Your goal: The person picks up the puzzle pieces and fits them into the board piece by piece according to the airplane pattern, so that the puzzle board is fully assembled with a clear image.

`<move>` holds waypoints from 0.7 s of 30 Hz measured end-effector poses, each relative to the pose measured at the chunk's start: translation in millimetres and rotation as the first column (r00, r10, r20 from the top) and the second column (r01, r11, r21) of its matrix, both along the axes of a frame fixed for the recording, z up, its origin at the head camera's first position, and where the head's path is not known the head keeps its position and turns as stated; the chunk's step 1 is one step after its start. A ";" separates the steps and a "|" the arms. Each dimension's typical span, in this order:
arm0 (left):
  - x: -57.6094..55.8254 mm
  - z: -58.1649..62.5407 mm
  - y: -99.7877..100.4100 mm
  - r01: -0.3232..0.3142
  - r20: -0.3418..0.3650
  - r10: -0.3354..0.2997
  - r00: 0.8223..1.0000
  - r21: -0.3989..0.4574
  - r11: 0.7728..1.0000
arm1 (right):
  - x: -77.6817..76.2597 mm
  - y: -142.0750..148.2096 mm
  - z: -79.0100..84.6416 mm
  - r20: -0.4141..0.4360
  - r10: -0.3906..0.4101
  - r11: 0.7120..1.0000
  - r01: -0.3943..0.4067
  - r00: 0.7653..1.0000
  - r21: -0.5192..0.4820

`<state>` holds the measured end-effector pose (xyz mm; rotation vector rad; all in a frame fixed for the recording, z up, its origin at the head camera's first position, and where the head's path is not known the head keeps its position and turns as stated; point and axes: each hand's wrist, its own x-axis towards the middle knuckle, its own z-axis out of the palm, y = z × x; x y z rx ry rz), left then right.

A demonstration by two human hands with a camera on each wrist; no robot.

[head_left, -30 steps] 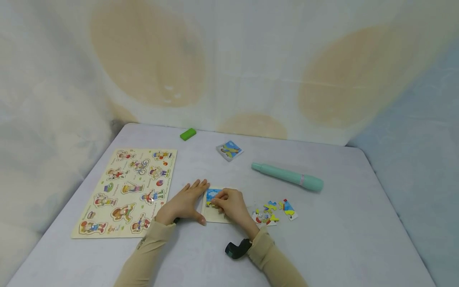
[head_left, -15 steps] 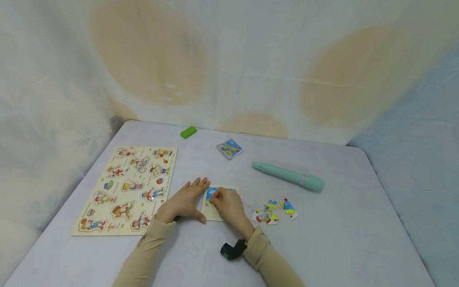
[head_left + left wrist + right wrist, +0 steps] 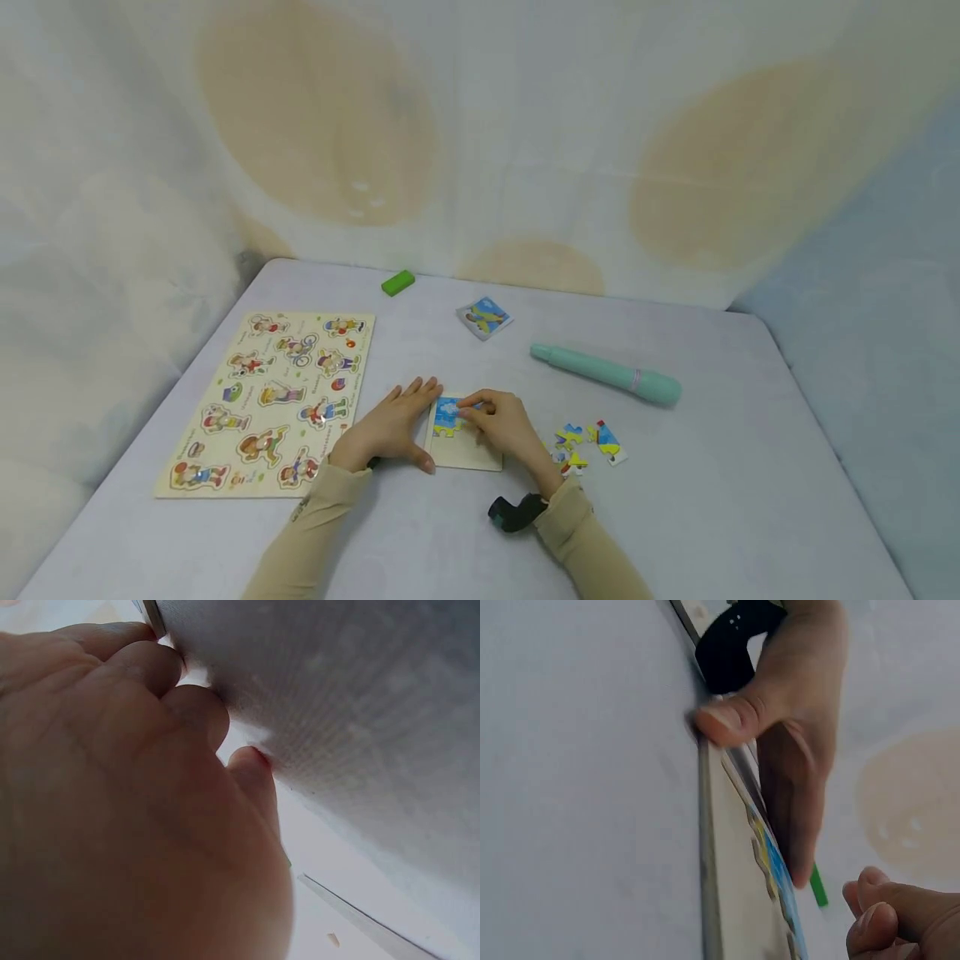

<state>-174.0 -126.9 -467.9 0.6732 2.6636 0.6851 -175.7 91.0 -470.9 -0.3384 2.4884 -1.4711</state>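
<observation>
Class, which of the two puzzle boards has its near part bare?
The small board beside the left hand: its visible pieces cover only the far part. The large board has figures spread from near to far.

Counter [image 3: 757, 500] room: R side open, L side tight.
A wide lane is offered R of the loose pcs. [image 3: 570, 437], partly crossed farther back by the mint tube [image 3: 600, 370]. The small tray [image 3: 465, 455] is blocked from L by the L hand [image 3: 393, 427] and char. board [image 3: 258, 418]; its upper R is covered by the R hand [image 3: 506, 425]. Btwn. sleeves [image 3: 600, 546], access is narrowed by the wrist cam [image 3: 516, 513].
</observation>
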 end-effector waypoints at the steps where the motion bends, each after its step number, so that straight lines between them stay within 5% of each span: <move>1: -0.3 0.3 0.6 0.000 -0.001 0.000 1.000 -0.001 1.000 | -1.1 7.1 1.4 0.004 -0.019 1.000 0.019 1.000 -0.002; 13: -1.8 5.4 -2.3 0.001 -0.001 -0.001 1.000 -0.015 1.000 | 8.6 101.0 -0.7 0.035 -0.310 0.950 0.308 0.950 0.044; 21: -1.3 -0.7 -0.3 -0.015 0.021 0.015 1.000 -0.002 1.000 | 35.6 123.3 -2.5 -0.099 -0.430 0.879 0.441 0.897 0.182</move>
